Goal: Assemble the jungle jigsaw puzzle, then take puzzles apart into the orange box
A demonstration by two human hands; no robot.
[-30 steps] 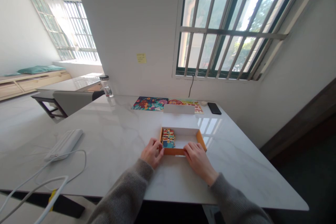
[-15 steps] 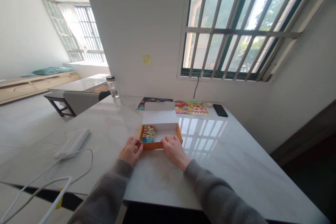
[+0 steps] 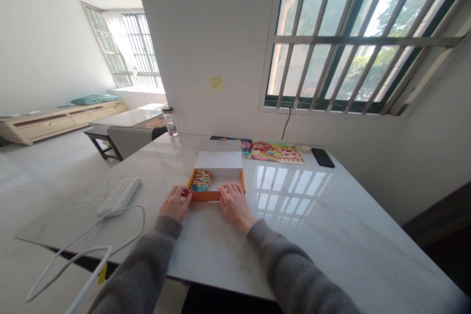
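Observation:
An open orange cardboard box (image 3: 204,196) with a white inside rests on the table, its lid (image 3: 218,159) folded back away from me. A stack of colourful illustrated cardboard pieces (image 3: 200,181) stands in its left part; the right part shows bare white. My left hand (image 3: 175,202) grips the front left corner, thumb and fingers closed together. My right hand (image 3: 235,206) lies over the front wall near the right corner, fingers bent over the edge and partly hidden inside.
Behind the box lie a dark patterned sheet (image 3: 246,149) and a bright farm picture (image 3: 277,152). A black phone (image 3: 323,157) is at the back right, a clear bottle (image 3: 170,122) at the back left. To the left are a white power strip (image 3: 120,196) and loose white cables (image 3: 88,250).
Both hands and the box have slid left across the table, showing more of the dark sheet to the right of the lid. The camera view has turned slightly left.

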